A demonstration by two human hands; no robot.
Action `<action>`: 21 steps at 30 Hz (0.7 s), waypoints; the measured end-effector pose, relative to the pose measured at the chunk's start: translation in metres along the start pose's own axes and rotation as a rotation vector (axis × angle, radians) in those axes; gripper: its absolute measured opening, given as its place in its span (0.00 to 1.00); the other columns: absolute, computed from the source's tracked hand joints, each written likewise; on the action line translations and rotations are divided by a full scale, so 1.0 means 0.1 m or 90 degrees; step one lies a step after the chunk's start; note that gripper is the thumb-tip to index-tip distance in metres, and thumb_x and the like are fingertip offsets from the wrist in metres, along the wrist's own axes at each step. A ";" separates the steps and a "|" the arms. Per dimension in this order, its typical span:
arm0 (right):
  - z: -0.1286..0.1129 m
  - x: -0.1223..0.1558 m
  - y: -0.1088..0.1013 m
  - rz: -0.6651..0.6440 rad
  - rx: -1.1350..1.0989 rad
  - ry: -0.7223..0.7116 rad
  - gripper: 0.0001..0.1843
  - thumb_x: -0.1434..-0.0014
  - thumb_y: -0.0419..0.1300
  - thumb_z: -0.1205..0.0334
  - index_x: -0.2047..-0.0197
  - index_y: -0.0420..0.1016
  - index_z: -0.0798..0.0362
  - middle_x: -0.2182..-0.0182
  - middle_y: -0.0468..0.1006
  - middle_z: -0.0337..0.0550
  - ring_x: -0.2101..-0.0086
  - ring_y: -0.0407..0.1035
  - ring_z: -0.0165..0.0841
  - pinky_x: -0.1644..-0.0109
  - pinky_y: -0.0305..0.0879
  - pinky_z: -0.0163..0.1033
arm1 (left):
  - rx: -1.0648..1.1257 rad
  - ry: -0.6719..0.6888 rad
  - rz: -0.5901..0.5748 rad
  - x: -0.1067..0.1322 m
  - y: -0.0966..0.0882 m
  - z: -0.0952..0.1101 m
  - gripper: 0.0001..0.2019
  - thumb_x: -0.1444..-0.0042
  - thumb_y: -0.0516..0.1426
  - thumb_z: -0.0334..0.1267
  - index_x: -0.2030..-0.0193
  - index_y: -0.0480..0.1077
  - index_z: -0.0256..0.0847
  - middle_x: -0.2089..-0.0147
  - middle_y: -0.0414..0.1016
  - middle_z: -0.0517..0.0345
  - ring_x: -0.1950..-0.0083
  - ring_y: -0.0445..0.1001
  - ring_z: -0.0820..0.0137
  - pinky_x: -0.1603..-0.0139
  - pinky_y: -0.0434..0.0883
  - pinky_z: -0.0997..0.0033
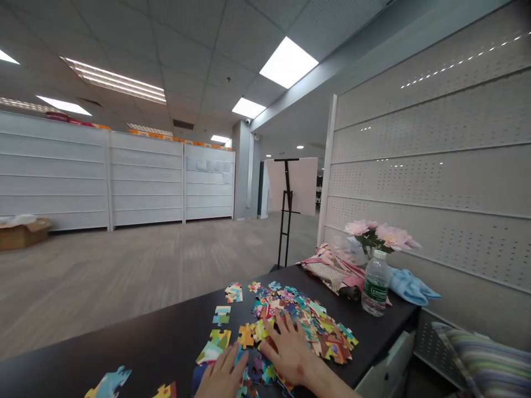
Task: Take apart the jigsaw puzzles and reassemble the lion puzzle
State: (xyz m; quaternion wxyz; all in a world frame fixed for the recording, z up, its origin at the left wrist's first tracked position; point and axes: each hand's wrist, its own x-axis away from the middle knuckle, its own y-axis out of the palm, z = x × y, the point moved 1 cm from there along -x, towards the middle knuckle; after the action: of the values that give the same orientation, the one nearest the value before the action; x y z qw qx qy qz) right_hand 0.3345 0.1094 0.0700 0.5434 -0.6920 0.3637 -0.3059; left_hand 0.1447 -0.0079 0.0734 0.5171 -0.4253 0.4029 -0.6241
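left hand: fingers spread, nothing visibly held, tips beside loose jigsaw pieces | right hand: fingers wide, flat on the piece pile, which spread ahead of them across the black desk

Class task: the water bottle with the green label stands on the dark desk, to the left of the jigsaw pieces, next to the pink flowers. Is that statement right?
No: the plastic water bottle stands to the right of the jigsaw pieces, not the left, as the head view shows. The rest holds: it is on the dark desk, next to the pink flowers.
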 end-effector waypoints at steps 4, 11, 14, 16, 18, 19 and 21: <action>0.19 0.12 -0.15 -0.050 -0.045 -0.103 0.34 0.33 0.41 0.34 0.28 0.54 0.36 0.27 0.47 0.43 0.29 0.36 0.53 0.29 0.33 0.67 | -0.010 0.004 0.040 -0.38 -0.04 0.08 0.33 0.43 0.55 0.40 0.29 0.60 0.43 0.27 0.56 0.47 0.28 0.56 0.51 0.30 0.56 0.49; 0.88 0.04 -0.18 -0.022 -0.005 -0.009 0.35 0.32 0.41 0.35 0.28 0.53 0.38 0.27 0.45 0.42 0.28 0.33 0.48 0.27 0.32 0.62 | 0.055 0.049 0.187 -0.59 0.14 -0.10 0.19 0.42 0.52 0.31 0.46 0.73 0.47 0.47 0.73 0.53 0.45 0.70 0.59 0.44 0.66 0.65; 0.87 -0.12 -0.15 -0.011 0.002 0.030 0.36 0.32 0.40 0.36 0.26 0.46 0.40 0.26 0.42 0.42 0.28 0.32 0.48 0.27 0.34 0.60 | 0.074 0.050 0.211 -0.59 0.14 -0.12 0.15 0.41 0.51 0.31 0.50 0.74 0.45 0.48 0.72 0.52 0.47 0.70 0.61 0.45 0.65 0.68; 0.76 -0.23 -0.15 -0.004 0.003 0.041 0.36 0.32 0.41 0.36 0.26 0.47 0.40 0.26 0.41 0.43 0.28 0.31 0.50 0.28 0.35 0.61 | 0.097 0.040 0.226 -0.59 0.13 -0.11 0.10 0.42 0.54 0.33 0.56 0.74 0.43 0.46 0.71 0.52 0.46 0.70 0.61 0.44 0.65 0.69; 0.60 -0.34 -0.16 0.005 -0.001 0.041 0.37 0.33 0.43 0.35 0.26 0.47 0.38 0.26 0.40 0.43 0.29 0.31 0.55 0.29 0.33 0.65 | 0.104 0.026 0.226 -0.59 0.12 -0.09 0.08 0.44 0.56 0.34 0.58 0.74 0.42 0.47 0.72 0.52 0.45 0.70 0.60 0.43 0.64 0.67; 0.52 -0.38 -0.17 0.007 -0.005 0.035 0.37 0.34 0.44 0.33 0.27 0.47 0.36 0.26 0.40 0.43 0.29 0.31 0.57 0.30 0.31 0.67 | 0.101 0.021 0.221 -0.59 0.12 -0.09 0.08 0.44 0.57 0.35 0.57 0.74 0.42 0.48 0.73 0.52 0.45 0.70 0.59 0.42 0.64 0.66; 0.38 -0.41 -0.17 -0.005 -0.015 0.008 0.39 0.37 0.47 0.30 0.27 0.47 0.32 0.26 0.40 0.43 0.29 0.30 0.59 0.31 0.27 0.72 | 0.089 0.022 0.210 -0.61 0.14 -0.10 0.11 0.42 0.56 0.35 0.53 0.74 0.42 0.49 0.75 0.52 0.45 0.70 0.58 0.41 0.63 0.64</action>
State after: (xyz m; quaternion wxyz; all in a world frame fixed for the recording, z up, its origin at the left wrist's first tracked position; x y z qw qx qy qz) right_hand 0.3457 0.1667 0.0767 0.5319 -0.6978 0.3679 -0.3079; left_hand 0.1455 0.0506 0.0505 0.6336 -0.3054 0.4317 -0.5647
